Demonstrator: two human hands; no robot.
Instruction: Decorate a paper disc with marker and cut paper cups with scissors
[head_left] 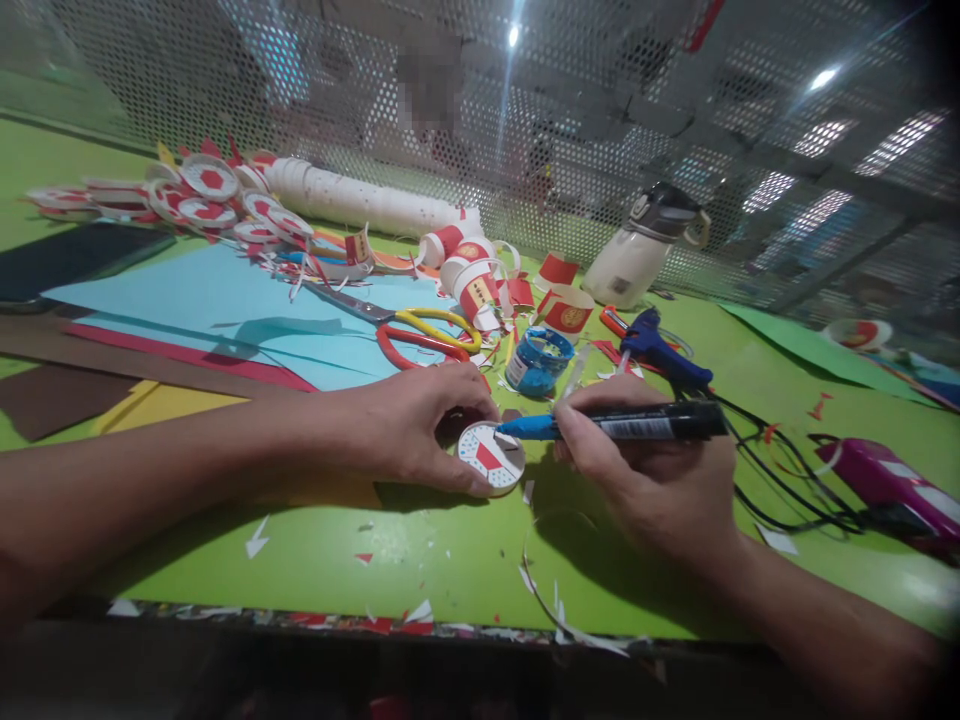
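Observation:
My left hand (409, 425) is closed around a small round white paper disc with a red centre (491, 457), pinning it on the green table (420, 550). A black marker with a blue tip (622, 424) is gripped in my right hand (645, 470), and its tip touches the top of the disc. Close behind the disc stands a small open jar of blue glitter (537, 360). Paper scraps lie around both hands.
Yellow and red scissors (420, 335) lie on light blue paper (225, 310). A blue glue gun (660, 350) trails black cable. Cut red and white paper cups (472, 275), a stack of cups (360, 200), a white bottle (637, 255) and a purple tool (892, 485) stand around.

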